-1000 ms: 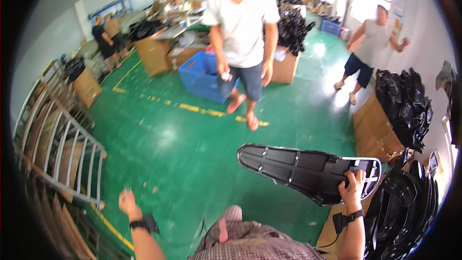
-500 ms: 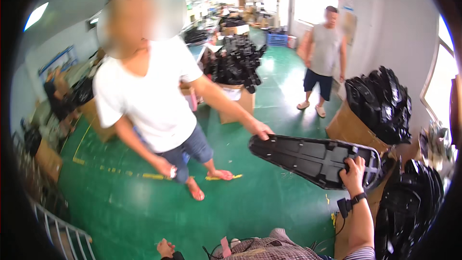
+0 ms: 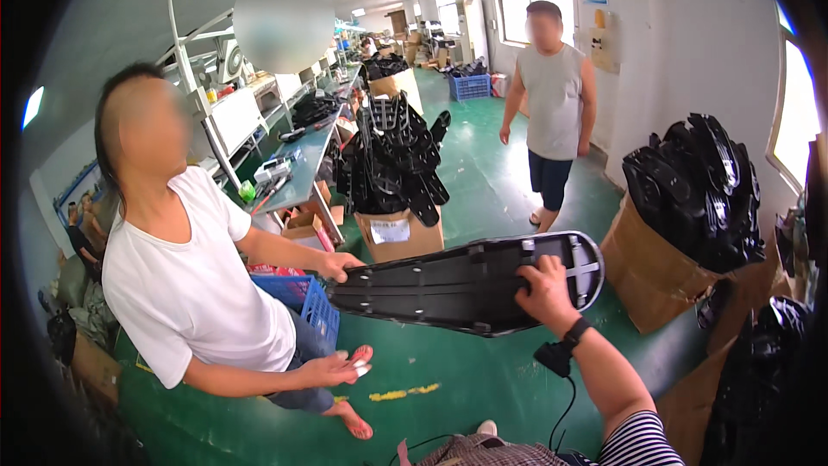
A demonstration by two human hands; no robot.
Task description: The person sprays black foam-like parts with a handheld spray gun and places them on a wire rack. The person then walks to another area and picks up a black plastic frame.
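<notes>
A long, tapered black plastic seat base (image 3: 431,293), its ribbed underside showing, is held out in front of me above the floor. My right hand (image 3: 549,293) is closed on its wide right end, the fingers bent over the ribs and a black strap with a cable on the wrist. A co-worker's hand (image 3: 341,266) grips the narrow left end. The co-worker's other hand (image 3: 336,369) is lower down with a small white thing at the fingers. My left hand is out of view.
A co-worker in white (image 3: 181,267) stands close at left, another person (image 3: 552,103) farther back. Cardboard boxes heaped with black parts stand at right (image 3: 655,259) and mid-back (image 3: 405,237). A blue crate (image 3: 319,306) sits behind the near co-worker, beside a workbench (image 3: 302,173).
The seat base and my right hand have shifted left in the picture as the view turned. The near co-worker's head has turned aside. The farther person has come closer. My left hand has left the picture.
</notes>
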